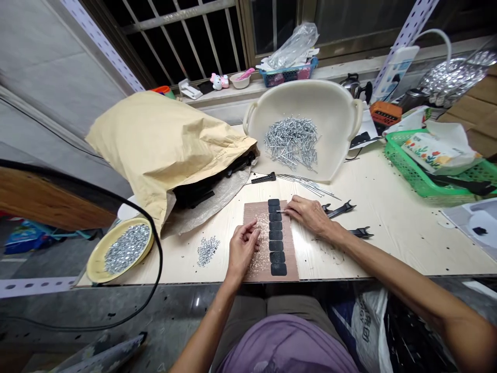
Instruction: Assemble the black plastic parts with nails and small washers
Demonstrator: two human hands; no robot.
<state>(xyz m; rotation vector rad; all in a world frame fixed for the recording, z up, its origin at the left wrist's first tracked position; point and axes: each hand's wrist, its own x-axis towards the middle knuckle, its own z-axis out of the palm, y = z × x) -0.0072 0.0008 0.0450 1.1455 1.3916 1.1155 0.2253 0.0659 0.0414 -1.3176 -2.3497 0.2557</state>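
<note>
A brown board lies before me with a column of small black rounded pads down its middle. Pale tiny grains are scattered along the pads' left side. My right hand pinches a thin metal pin, whose tip is over the upper pads. On the board's left side, my left hand rests beside the grains with fingers half curled and thumb and forefinger apart; nothing shows in it. Black forked plastic pieces lie by my right wrist and forearm.
Behind the board stands a white basin with many metal pins. Long thin rods lie before it. Left are a tan sack, a yellow bowl of shiny bits and a small pile. A green basket stands right.
</note>
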